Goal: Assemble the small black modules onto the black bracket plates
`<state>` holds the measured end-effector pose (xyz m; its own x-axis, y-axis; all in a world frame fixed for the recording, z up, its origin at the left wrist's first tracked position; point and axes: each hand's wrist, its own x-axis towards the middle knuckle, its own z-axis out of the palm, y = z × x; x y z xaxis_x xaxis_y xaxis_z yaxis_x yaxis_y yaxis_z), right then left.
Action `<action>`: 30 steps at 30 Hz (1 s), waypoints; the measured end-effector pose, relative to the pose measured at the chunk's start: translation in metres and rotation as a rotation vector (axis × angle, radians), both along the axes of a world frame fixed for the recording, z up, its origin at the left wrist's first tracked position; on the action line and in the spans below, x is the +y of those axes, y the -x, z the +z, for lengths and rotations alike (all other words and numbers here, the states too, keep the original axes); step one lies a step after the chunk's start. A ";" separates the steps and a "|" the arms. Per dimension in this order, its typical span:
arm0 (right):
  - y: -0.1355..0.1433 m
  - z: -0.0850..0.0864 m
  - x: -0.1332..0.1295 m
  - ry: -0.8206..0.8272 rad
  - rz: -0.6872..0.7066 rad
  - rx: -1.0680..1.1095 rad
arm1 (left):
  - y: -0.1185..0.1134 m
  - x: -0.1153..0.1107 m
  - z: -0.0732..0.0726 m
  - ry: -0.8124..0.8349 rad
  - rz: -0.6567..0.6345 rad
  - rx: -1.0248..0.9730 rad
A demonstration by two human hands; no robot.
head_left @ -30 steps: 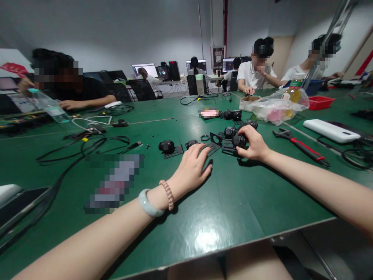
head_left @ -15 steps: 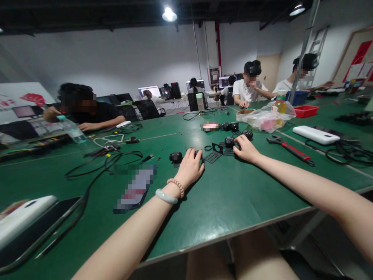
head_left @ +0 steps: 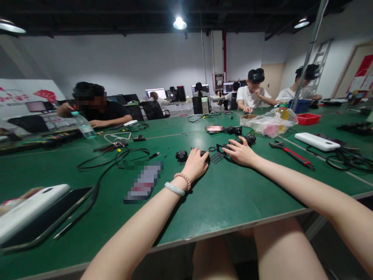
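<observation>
My left hand (head_left: 196, 163) lies low over the green table (head_left: 227, 202), fingers bent down over a dark part that is mostly hidden. A black camera-like part (head_left: 181, 156) sits just left of it. My right hand (head_left: 241, 152) has its fingers spread above black parts, its fingertips beside a black bracket plate (head_left: 222, 149). Between the hands are a black ring (head_left: 212, 148) and a slotted black plate (head_left: 217, 157). Another black part (head_left: 250, 139) lies behind my right hand.
An adjustable wrench (head_left: 293, 154) and a white power bank (head_left: 317, 141) lie to the right. A phone (head_left: 145, 182) and black cables (head_left: 116, 155) lie left. Further back are a plastic bag (head_left: 271, 123), a bottle (head_left: 84, 125) and a red tray (head_left: 309, 119). Several people sit beyond.
The fingers of my right hand have spread and reach further left, over the black parts. My left hand's fingers are more bent. The whole view has shifted slightly.
</observation>
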<state>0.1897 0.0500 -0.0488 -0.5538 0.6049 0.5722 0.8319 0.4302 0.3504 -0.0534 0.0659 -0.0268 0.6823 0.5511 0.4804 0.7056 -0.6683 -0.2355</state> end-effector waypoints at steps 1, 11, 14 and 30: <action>0.001 0.000 -0.001 0.005 0.001 -0.009 | 0.000 0.000 0.000 -0.005 0.006 0.007; 0.003 0.002 -0.003 0.013 0.129 0.005 | -0.001 -0.003 0.003 -0.002 0.054 0.051; 0.002 0.003 -0.007 0.005 0.204 0.020 | -0.002 -0.006 0.007 0.042 0.013 0.020; 0.018 0.002 -0.030 0.096 0.514 0.107 | -0.005 -0.033 0.006 0.338 -0.155 -0.246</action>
